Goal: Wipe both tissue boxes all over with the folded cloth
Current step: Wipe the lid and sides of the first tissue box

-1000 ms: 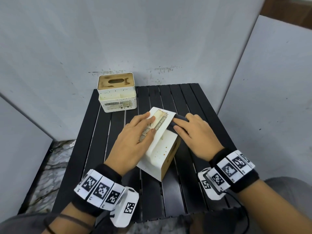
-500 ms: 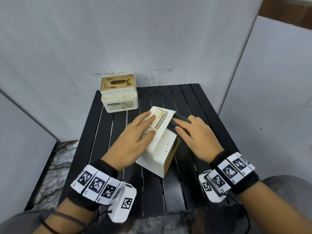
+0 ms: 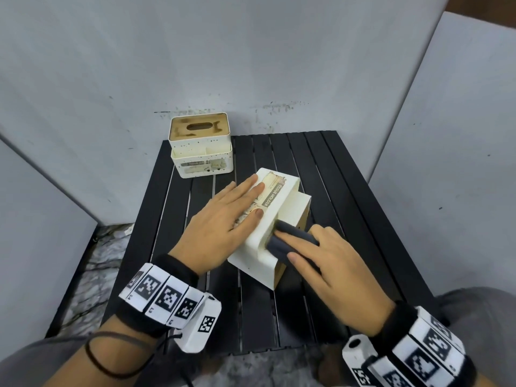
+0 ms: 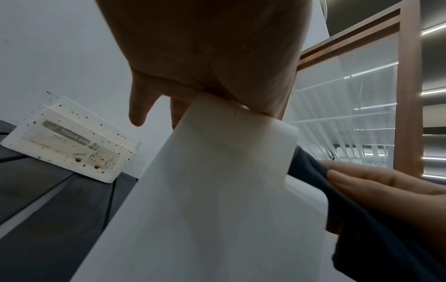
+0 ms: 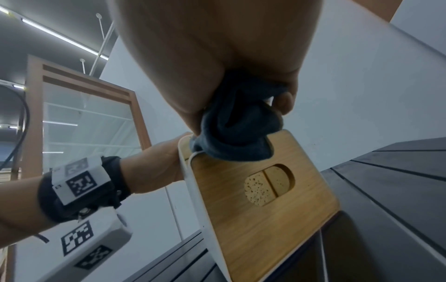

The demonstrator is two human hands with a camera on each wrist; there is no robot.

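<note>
A white tissue box [image 3: 282, 208] lies tipped on its side at the middle of the black slatted table [image 3: 343, 208], its wooden lid [image 5: 263, 192] facing right. My left hand [image 3: 223, 222] rests flat on its labelled upper face with fingers straight. My right hand [image 3: 326, 258] grips the folded dark grey cloth [image 3: 290, 240] and presses it on the box's near top edge. That cloth [image 5: 236, 129] bunches under my right fingers at the lid's corner. The second tissue box [image 3: 201, 145] stands upright at the table's far left corner; it appears as a speckled box [image 4: 70, 145] in the left wrist view.
Grey partition walls [image 3: 251, 57] close in behind and on both sides of the table. The floor [image 3: 95, 263] shows past the table's left edge. Bare slats lie to the right of the tipped box and along the near edge.
My right hand has slid the cloth toward me along the box's upper edge, from the far end to the near end. The left hand has stayed flat on the box.
</note>
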